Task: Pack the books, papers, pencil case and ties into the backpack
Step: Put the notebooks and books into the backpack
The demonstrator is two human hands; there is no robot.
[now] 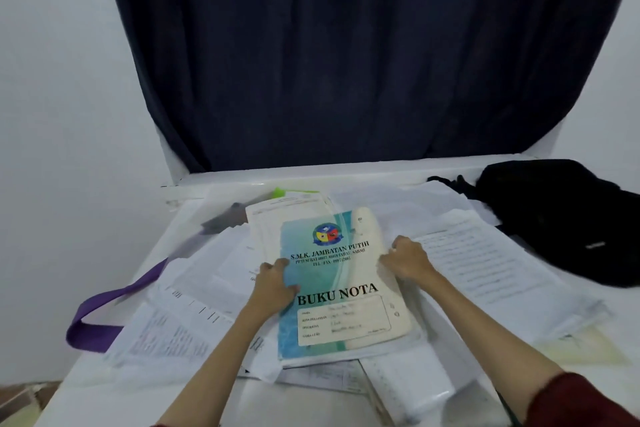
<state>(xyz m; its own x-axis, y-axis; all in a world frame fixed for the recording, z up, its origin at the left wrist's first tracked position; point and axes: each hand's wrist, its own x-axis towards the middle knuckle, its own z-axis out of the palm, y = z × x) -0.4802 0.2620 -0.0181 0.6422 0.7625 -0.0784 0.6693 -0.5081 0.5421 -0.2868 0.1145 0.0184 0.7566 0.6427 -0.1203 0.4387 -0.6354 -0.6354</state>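
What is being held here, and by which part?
The notebook, topping a stack of books, is held by both side edges: left hand on its left edge, right hand on its right edge.

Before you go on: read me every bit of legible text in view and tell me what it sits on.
"S.M.K. JAMBATAN PUTIH": top of the notebook cover, under its crest.
"BUKU NOTA": large print across the cover's middle.
Address and phone lines below the school name: too small to trust.
Handwritten name box on the cover: blurred.
Loose papers: unreadable.
Small white mark on the black backpack: unreadable.
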